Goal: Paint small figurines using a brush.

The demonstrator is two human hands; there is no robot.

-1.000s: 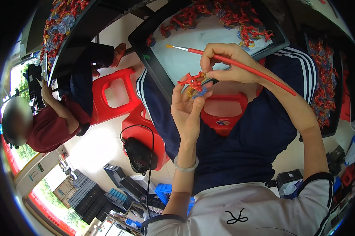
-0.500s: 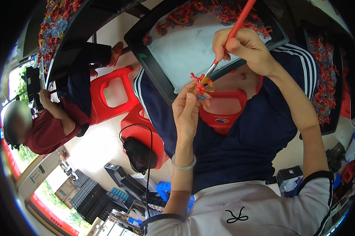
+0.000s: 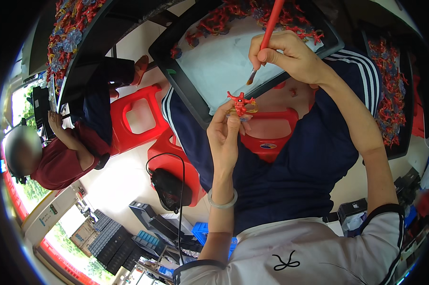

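Observation:
Between the thumb and fingers of my left hand point(image 3: 225, 137) is a small red figurine point(image 3: 240, 104) with yellow parts, held up over my lap. My right hand point(image 3: 286, 54) grips a red-handled paintbrush point(image 3: 270, 28), its bristles pointing down and a little above the figurine, apart from it. Both hands are at the near edge of a black tray point(image 3: 290, 71) lined with a white sheet point(image 3: 224, 57). More red figurines with clear bluish parts point(image 3: 219, 19) lie along the tray's far side.
Another black tray of figurines point(image 3: 388, 95) stands at the right. Heaped figurines point(image 3: 69, 38) lie on a surface at the upper left. A person in a dark red shirt point(image 3: 65, 159) sits at the left near red stools point(image 3: 138, 114). A black bag point(image 3: 169, 190) rests on a stool.
The paintbrush has lifted off the figurine, moving up and slightly left with my right hand. The figurine has tilted a little in my left hand.

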